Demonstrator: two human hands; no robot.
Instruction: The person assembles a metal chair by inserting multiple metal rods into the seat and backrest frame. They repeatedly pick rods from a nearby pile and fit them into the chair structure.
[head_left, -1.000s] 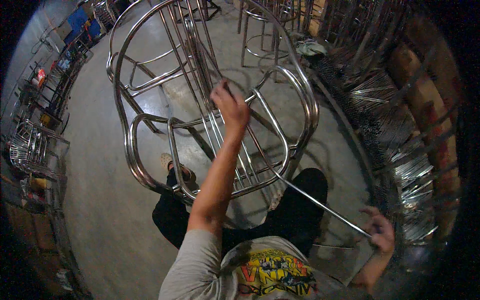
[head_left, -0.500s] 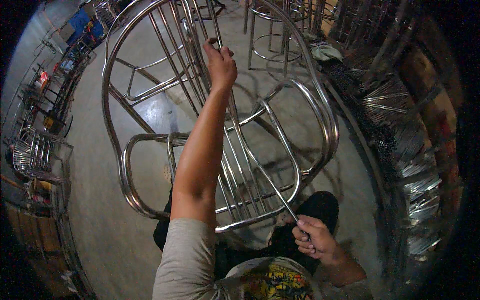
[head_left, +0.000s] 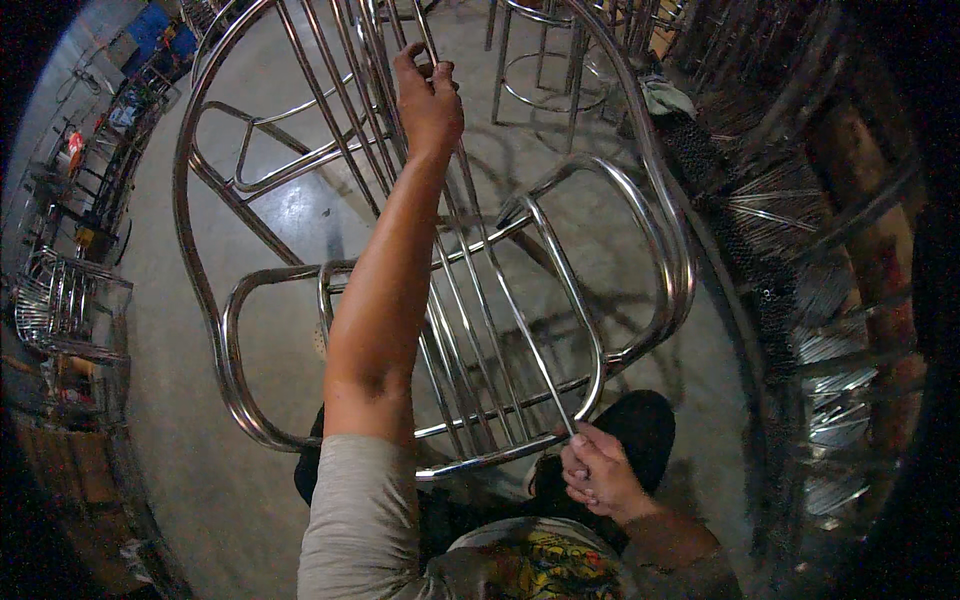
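A chair frame of bent, shiny metal tube [head_left: 228, 340] stands in front of me, with several thin rods running down its back and seat. My right hand [head_left: 603, 472] is closed around the lower end of a long thin metal rod [head_left: 535, 343], just at the front rail of the seat. Far up the back, my left hand [head_left: 431, 105] has its fingers curled around the upper part of that same rod. The left forearm covers part of the seat and back rods. Beside the front rail, my dark shoe [head_left: 640, 435] shows on the floor.
Metal stools [head_left: 550, 80] stand behind the chair. Along the right lie heaps of metal rods and tubes [head_left: 835, 410], with a pale cloth [head_left: 668, 98] near their far end. Another metal chair frame [head_left: 70, 300] stands at the left, by cardboard boxes [head_left: 65, 465].
My right hand has moved up and left with the rod's lower end, which is now closer to the seat's front rail. The left hand has shifted slightly farther up in view.
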